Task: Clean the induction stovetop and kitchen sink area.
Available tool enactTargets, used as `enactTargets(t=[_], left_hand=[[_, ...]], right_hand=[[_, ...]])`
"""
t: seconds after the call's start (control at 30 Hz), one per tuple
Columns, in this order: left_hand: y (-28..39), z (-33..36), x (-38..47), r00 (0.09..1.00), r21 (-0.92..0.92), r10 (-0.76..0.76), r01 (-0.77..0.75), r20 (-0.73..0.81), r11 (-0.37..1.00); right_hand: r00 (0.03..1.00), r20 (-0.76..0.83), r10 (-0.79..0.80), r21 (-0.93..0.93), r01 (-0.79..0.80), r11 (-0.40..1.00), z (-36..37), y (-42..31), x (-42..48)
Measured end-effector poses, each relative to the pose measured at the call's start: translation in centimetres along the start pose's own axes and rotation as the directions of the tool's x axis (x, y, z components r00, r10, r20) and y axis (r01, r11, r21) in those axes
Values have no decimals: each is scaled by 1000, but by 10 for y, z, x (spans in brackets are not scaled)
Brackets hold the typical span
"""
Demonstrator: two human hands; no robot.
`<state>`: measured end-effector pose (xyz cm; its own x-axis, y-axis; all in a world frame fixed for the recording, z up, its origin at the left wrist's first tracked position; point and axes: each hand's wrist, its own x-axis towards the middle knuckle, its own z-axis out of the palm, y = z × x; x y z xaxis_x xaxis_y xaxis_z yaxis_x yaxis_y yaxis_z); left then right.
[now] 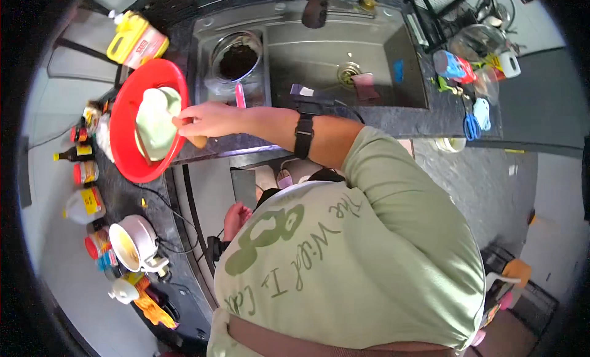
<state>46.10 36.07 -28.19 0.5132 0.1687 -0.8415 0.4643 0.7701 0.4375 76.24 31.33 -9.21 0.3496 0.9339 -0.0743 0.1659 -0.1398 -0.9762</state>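
My right hand (203, 121) reaches across to the left, its fingers bent at the near-right rim of a red plastic basin (122, 126). Something brownish shows between the fingertips; whether it is an object or shaded skin is unclear. Whether the fingers grip the rim is also unclear. Inside the basin lie pale green dishes (159, 122), with a thin brown edge along their left side. My left hand (237, 217) hangs low beside my body, away from the counter, its fingers curled and partly hidden. No object shows in it.
A glass bowl with dark contents (237, 59) stands in the small left sink, near a pink handle (240, 95). The large sink (318, 53) holds a pink cloth (365, 86). A yellow jug (138, 41), a white pot (131, 244) and blue-handled scissors (471, 126) line the counters.
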Motion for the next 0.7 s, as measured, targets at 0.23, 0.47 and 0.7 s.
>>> enactTargets(t=[0.23,0.47,0.7], left_hand=[[-9,-1,10,998,69,-27,30,-52,997],[-41,33,9,978,38,-134,141,-162,989],[-81,102,-3,978,296,-28,90,-208,951]], right_hand=[[955,-277,104,45,-96,994,-114,122,-88],[766,-296,571,-645,-601,472,-287,322,-210],[980,88,180,-994,75,78,-290,454,-231]])
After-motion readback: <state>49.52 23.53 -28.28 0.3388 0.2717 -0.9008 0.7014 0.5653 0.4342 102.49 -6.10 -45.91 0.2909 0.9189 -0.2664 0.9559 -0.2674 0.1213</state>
